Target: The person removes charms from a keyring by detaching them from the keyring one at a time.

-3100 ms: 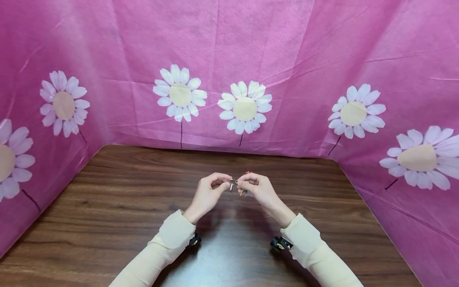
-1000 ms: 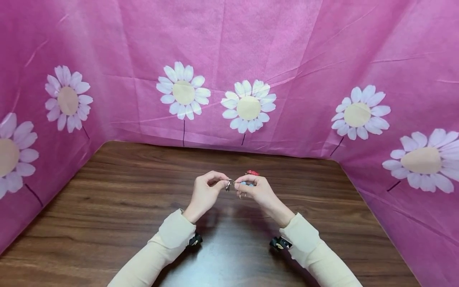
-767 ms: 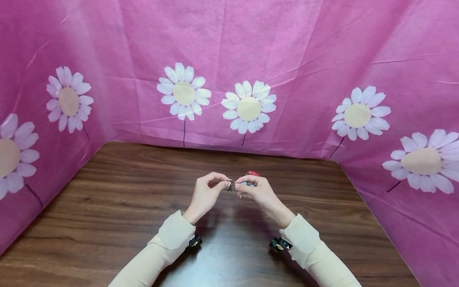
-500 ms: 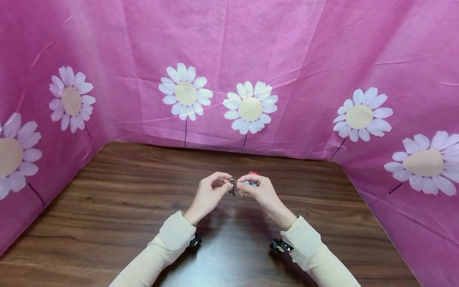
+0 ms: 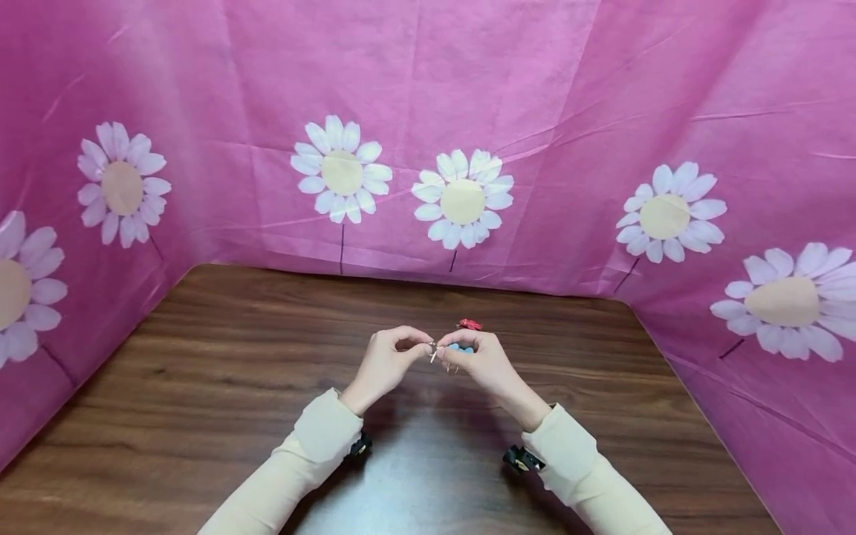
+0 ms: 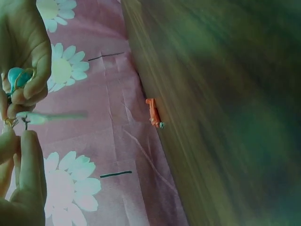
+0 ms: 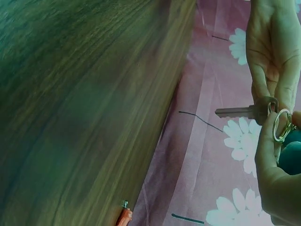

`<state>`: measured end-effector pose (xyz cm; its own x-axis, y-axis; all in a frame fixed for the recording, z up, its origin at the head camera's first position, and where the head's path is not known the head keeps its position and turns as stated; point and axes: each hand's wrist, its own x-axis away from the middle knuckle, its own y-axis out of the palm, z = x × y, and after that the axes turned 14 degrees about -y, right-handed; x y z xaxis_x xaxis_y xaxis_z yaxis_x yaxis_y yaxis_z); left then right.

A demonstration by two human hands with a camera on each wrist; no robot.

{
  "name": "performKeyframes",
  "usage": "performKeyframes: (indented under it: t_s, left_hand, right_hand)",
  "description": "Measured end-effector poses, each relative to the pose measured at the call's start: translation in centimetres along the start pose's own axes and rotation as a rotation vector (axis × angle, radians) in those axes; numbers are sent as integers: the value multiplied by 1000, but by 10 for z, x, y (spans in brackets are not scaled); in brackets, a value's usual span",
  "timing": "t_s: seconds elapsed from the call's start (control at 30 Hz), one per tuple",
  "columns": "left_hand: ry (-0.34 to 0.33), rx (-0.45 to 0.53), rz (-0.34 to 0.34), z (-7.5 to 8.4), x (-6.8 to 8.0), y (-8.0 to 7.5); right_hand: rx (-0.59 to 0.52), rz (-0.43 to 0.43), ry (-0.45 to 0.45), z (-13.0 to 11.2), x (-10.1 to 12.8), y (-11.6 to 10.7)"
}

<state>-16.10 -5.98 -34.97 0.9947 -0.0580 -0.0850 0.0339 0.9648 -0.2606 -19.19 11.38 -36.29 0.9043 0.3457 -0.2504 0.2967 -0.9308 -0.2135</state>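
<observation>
Both hands meet in mid-air over the table in the head view. My left hand [image 5: 388, 364] pinches a small metal key ring [image 7: 273, 106] at the fingertips. From that ring a key [image 7: 251, 111] sticks out sideways in the right wrist view. Thumb and forefinger of my right hand [image 5: 487, 362] pinch the gold ring [image 7: 281, 126] of a keychain, right against the key ring. The keychain's rounded blue charm [image 6: 19, 77] sits in the right hand, partly covered by its fingers. Fingertips hide how the two rings meet.
A small red object [image 5: 470, 325] with a metal end lies on the brown wooden table [image 5: 254, 349], just beyond the right hand. A pink cloth [image 5: 267, 82] printed with white flowers rises behind the table and at both sides.
Both hands have stayed together, shifting only slightly. The key, hanging down half a second ago, now slants and catches the light. The red object, mostly hidden at first, now shows beyond the right hand.
</observation>
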Motion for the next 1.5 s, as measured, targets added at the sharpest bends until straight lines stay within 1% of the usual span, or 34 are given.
performKeyframes:
  t_s: [0.07,0.2,0.4,0.47,0.63,0.77,0.87,0.97,1.07,1.17,1.3,1.37,1.5]
  left_hand:
    - [5,-18,24,1,1,0]
    - [25,-16,51,1,1,2]
    - [55,2,113,-1,1,1]
    - [53,12,115,-1,1,1]
    - [26,46,92,-2,0,-1]
    - [10,91,87,-3,-1,-3]
    - [4,132,81,-4,-1,-4]
    - [1,156,72,-5,-1,-5]
    - [-5,168,68,-6,-1,-5]
    - [-20,194,68,-6,-1,-6]
    - [-25,220,69,-7,-2,-8]
    - [-26,227,70,-7,-2,-8]
    - [-39,246,72,-6,0,-8]
  right_hand:
    - [-3,-2,20,2,0,-1]
    - [14,0,51,3,2,-5]
    - [4,-6,36,0,2,-9]
    - [19,4,21,0,2,-9]
    - [46,18,1,0,1,-8]
    - [56,-8,-11,0,0,-8]
    - [-3,-56,1,-1,1,-10]
    - [-100,-101,32,-2,2,-12]
    - [-156,-116,49,-2,3,-12]
    - [-152,-92,33,-2,2,-11]
    - [-119,-16,4,0,1,-8]
    - [-105,9,-9,0,1,-7]
    - [-87,35,-35,1,3,-7]
